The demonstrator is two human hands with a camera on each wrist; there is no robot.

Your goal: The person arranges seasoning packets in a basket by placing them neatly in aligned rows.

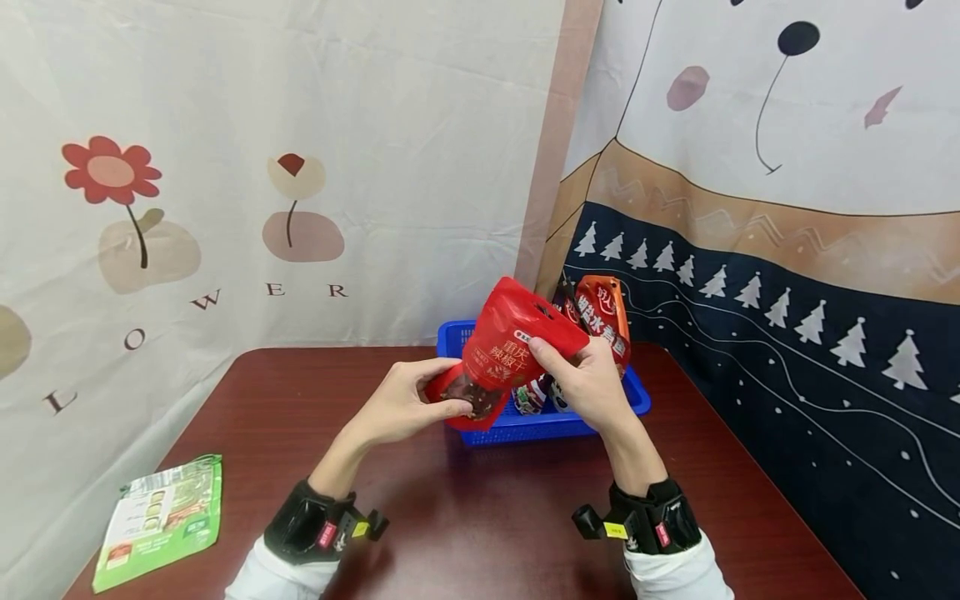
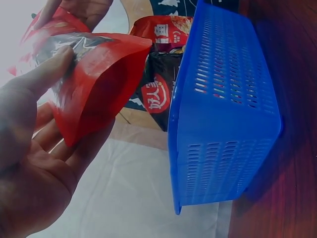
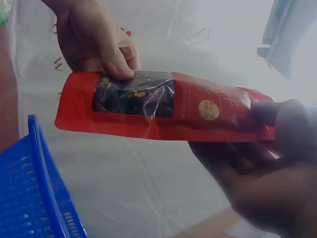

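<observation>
And both hands are gripping the red pouch (image 1: pixel 517 333), holding it up in the air and tilted, near the blue basket (image 1: pixel 517 434). The left hand (image 1: pixel 405 400) is pinching the pouch's lower end, thumb lying over the front and fingers going underneath; the right hand (image 1: pixel 588 379) is clasping the upper end, thumb pressing on the printed face. Look at the pouch as a container: its clear window (image 3: pixel 133 94) is showing dark contents flecked with yellow bits, and the bottom is bulging open into a folded base in the left wrist view.

Over to the basket, which is sitting on the dark red table (image 1: pixel 300 450), its perforated walls letting slivers of colour through. Inside, an orange-and-red packet (image 1: pixel 600 312) is standing up at the back right, poking above the rim. A black packet with a red badge (image 2: pixel 161 94) is leaning out beside it, and lower down a multicoloured packet (image 1: pixel 530 396) is peeking from under the red pouch, mostly hidden. Well apart, out on the left, a green-and-white pouch (image 1: pixel 161 521) is lying flat near the table's edge
</observation>
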